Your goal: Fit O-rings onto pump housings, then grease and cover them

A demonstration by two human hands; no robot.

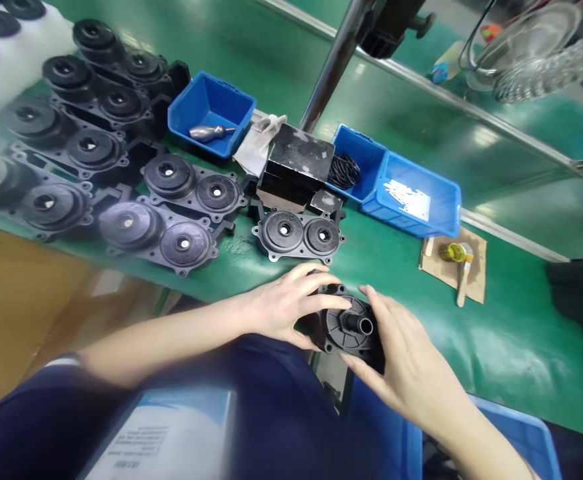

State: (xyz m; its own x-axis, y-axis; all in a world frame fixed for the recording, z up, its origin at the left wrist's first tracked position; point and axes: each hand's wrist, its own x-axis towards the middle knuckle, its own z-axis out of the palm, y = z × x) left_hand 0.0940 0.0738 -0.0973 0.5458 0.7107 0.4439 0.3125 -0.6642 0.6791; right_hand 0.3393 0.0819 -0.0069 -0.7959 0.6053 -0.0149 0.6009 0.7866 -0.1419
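Between both hands, at the bench's near edge, is a black plastic pump housing with a round ribbed cover and a short tube pointing up. My left hand wraps its left side, one finger lying across the cover. On the other side my right hand grips it, thumb below and fingers along the far edge. Just beyond the hands lies a twin-round black housing with two light centre holes. The underside of the held housing is hidden.
Similar housings stand in rows at left. Blue bins hold a screwdriver, black rings and white pieces. A black metal block sits by a slanted post. At right, a brush lies on cardboard.
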